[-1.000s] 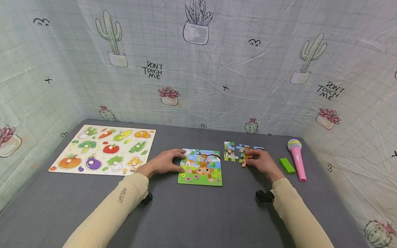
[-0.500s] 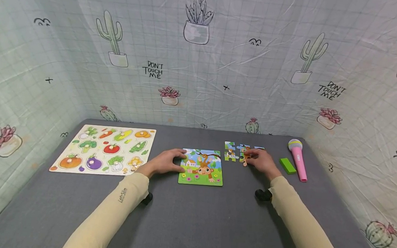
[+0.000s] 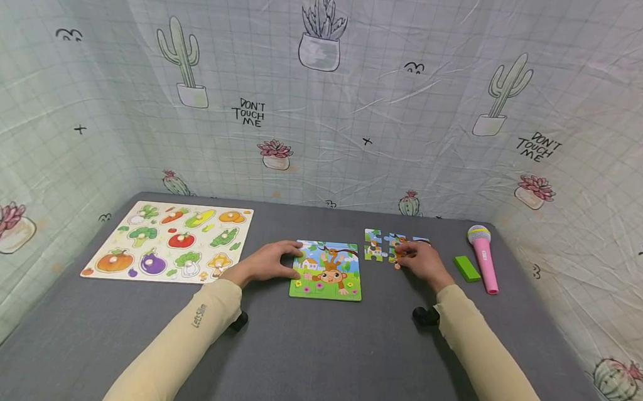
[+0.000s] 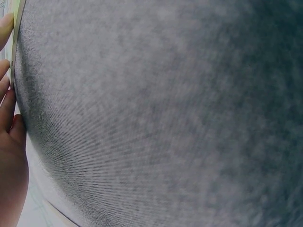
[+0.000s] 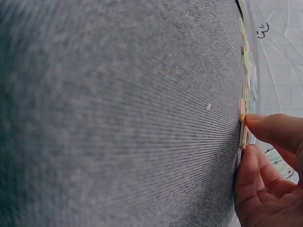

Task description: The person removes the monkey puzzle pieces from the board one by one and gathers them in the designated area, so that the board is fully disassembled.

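Observation:
A square monkey puzzle board (image 3: 328,273) lies flat at the middle of the table. My left hand (image 3: 262,261) rests at its left edge, thumb and fingers spread apart; in the left wrist view the fingertips touch the board's edge (image 4: 17,38). To the right lie loose jigsaw pieces (image 3: 373,252) in a loose group with small gaps. My right hand (image 3: 423,263) pinches a brown monkey puzzle piece (image 3: 397,265) low over the table among them. The right wrist view has the thumb on a thin piece (image 5: 242,111), with curled fingers below. My right fingers hide part of the group.
At the left lies a cream vegetable puzzle board (image 3: 167,251). A green block (image 3: 466,268) and a pink toy microphone (image 3: 484,258) lie right of my right hand. A printed curtain (image 3: 335,101) surrounds the grey table (image 3: 309,357) at the back and sides.
The puzzle piece in my right hand has shifted slightly away from me, closer in among the other pieces, and less of it shows. My left hand and the monkey board have stayed put.

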A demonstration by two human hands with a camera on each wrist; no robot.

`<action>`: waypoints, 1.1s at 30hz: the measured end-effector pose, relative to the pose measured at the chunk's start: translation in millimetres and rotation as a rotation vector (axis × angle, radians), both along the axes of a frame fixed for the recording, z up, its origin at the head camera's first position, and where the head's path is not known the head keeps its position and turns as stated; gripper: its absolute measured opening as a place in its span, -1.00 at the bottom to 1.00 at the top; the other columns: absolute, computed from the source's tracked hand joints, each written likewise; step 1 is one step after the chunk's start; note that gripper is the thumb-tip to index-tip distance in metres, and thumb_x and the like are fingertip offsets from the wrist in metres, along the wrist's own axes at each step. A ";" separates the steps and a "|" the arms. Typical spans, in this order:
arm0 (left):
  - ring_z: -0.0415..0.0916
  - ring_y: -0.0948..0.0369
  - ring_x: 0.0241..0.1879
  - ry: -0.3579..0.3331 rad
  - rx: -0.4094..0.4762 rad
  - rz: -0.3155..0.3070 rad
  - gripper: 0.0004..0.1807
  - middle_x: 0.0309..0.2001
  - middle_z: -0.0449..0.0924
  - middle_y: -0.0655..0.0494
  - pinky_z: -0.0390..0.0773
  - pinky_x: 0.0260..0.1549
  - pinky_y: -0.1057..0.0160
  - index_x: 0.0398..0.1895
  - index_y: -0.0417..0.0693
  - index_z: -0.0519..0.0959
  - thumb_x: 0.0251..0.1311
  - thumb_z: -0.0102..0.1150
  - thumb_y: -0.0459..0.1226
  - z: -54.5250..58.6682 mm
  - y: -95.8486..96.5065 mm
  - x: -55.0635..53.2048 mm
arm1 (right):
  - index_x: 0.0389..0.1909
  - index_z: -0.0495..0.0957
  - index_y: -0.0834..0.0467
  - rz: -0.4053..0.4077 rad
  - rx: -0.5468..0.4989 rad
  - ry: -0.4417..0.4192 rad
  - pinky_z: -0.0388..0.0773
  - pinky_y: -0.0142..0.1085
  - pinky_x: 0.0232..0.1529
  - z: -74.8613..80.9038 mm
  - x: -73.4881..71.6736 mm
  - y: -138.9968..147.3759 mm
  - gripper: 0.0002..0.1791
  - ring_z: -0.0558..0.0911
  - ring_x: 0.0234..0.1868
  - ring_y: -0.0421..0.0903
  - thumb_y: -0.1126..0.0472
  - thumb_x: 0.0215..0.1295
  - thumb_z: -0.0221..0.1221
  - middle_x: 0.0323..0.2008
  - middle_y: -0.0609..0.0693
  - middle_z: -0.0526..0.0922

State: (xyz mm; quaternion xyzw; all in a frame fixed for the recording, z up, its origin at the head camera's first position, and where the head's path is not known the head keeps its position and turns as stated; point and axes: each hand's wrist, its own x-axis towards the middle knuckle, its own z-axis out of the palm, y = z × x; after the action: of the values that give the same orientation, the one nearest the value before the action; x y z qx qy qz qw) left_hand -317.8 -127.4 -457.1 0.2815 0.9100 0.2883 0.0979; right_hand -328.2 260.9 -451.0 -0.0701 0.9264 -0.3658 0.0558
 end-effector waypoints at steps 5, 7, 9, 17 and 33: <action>0.17 -0.02 0.42 0.002 -0.001 0.003 -0.40 0.40 0.30 -0.02 0.21 0.37 -0.03 0.20 -0.16 0.55 0.12 0.39 -0.08 -0.5 0.4 -0.3 | 0.05 0.60 0.32 0.013 -0.033 -0.005 0.56 -0.02 -0.10 2.3 3.0 2.0 -0.69 0.61 -0.08 0.15 0.30 0.33 0.21 -0.03 0.27 0.61; 0.16 -0.02 0.42 0.000 -0.002 0.004 -0.40 0.40 0.29 -0.01 0.21 0.37 -0.03 0.20 -0.16 0.55 0.12 0.39 -0.08 -0.3 0.7 -0.3 | 0.02 0.62 0.31 0.032 -0.038 0.009 0.56 -0.07 -0.16 3.4 4.8 3.2 -0.71 0.61 -0.14 0.12 0.29 0.32 0.21 -0.07 0.24 0.62; 0.15 -0.01 0.42 -0.007 -0.002 0.007 -0.40 0.41 0.29 -0.01 0.20 0.38 -0.02 0.20 -0.16 0.54 0.12 0.39 -0.08 0.0 1.0 -0.2 | 0.02 0.62 0.30 0.042 -0.043 0.007 0.56 -0.07 -0.17 4.0 5.6 3.8 -0.71 0.61 -0.14 0.12 0.28 0.32 0.22 -0.08 0.24 0.62; 0.13 -0.03 0.43 -0.026 0.009 0.010 -0.40 0.43 0.26 -0.02 0.19 0.38 -0.04 0.23 -0.16 0.52 0.16 0.37 -0.08 0.1 0.9 0.5 | 0.19 0.51 0.32 -0.039 -0.035 -0.059 0.54 -0.03 -0.10 7.7 7.1 -11.2 -0.61 0.59 -0.02 0.18 0.25 0.41 0.13 0.14 0.30 0.54; 0.13 -0.04 0.43 -0.024 0.036 0.020 -0.41 0.42 0.28 -0.03 0.18 0.38 -0.04 0.22 -0.19 0.53 0.16 0.37 -0.11 0.3 2.3 4.4 | 0.18 0.52 0.29 0.229 -0.107 -0.076 0.56 -0.06 0.01 17.5 28.9 -87.3 -0.62 0.50 0.15 0.21 0.22 0.42 0.13 0.15 0.23 0.52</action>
State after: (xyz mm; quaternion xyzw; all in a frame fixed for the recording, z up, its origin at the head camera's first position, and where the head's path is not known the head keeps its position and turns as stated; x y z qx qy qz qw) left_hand -313.4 -125.2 -456.8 0.2707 0.9061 0.3090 0.1009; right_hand -299.3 173.6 -433.5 -0.1644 0.8886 -0.4084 0.1286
